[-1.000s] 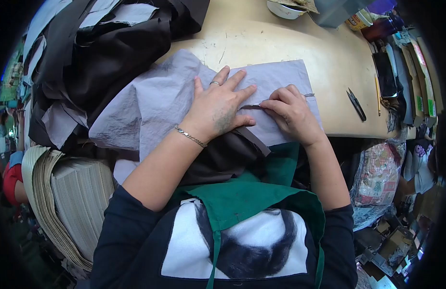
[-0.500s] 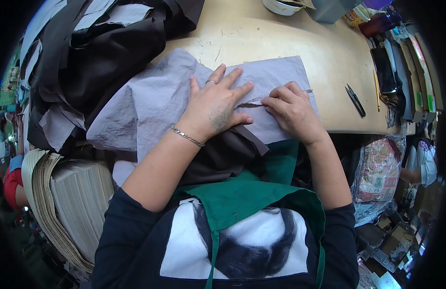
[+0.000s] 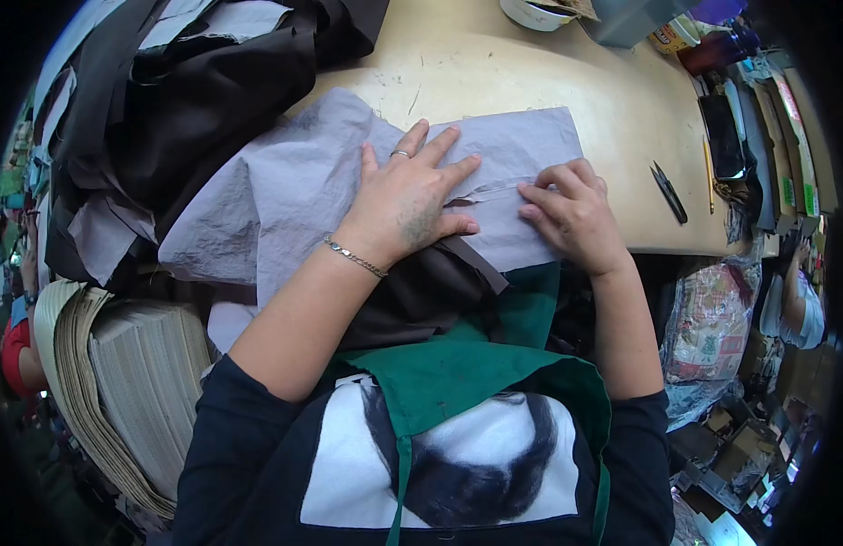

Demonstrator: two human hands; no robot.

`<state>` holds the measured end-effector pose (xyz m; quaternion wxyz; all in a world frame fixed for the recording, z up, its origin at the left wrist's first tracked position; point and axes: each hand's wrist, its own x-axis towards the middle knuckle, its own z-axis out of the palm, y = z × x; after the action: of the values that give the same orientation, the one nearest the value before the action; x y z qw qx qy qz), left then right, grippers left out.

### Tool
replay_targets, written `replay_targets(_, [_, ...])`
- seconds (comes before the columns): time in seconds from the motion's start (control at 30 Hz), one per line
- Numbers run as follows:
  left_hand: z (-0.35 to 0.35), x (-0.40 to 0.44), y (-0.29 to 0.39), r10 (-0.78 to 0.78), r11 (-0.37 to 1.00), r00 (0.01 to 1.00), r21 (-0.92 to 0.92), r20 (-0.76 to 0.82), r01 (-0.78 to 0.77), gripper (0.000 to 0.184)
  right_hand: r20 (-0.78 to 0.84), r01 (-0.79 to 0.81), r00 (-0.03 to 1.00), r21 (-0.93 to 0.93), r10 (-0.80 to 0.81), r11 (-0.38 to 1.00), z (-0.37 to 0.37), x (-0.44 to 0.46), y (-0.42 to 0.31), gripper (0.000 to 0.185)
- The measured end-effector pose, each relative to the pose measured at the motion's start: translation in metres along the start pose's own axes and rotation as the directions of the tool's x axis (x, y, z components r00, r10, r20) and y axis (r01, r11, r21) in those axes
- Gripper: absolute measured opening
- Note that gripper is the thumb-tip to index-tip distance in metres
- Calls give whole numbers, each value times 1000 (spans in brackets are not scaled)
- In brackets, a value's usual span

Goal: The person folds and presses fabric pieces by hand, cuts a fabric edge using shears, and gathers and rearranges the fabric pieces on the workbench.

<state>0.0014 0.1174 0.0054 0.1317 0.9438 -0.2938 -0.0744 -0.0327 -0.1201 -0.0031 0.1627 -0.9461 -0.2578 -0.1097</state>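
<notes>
A lavender-grey piece of fabric [image 3: 303, 182] lies creased over the table's front edge, flatter at its right end. My left hand [image 3: 412, 196] rests palm down on it with fingers spread, pressing it to the tabletop. To the right, my right hand [image 3: 572, 214] has curled fingers, with thumb and forefinger closed at the fabric's seam. A narrow fold or slit [image 3: 476, 197] runs along this seam between the hands. Dark brown cloth [image 3: 421, 291] shows beneath my left wrist and hangs towards my lap. What the right fingertips pinch is partly hidden.
A heap of dark fabric [image 3: 203, 118] is piled at the left. Black thread snips [image 3: 669, 193] and a yellow pencil [image 3: 710, 173] lie at the right. A bowl [image 3: 535, 14] stands at the back. Stacked, bundled sheets [image 3: 148, 382] stand at lower left, a plastic-wrapped bundle [image 3: 710, 318] at right.
My right hand has shifted slightly right along the seam, its thumb a little further from the forefinger. The dark gap in the slit has narrowed. My left hand stays in place.
</notes>
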Motion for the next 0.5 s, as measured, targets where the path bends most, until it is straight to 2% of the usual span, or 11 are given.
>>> replay_targets(0.1, [0,0,1,-6,1000,1000,5,6,6,73,-19,-73,997,44,73,996,0,-6,2,23])
replay_targets(0.5, [-2,0,1,-14,1000,1000,6,14,14,73,-27,-116,992,107,120,987,1,-2,7,19])
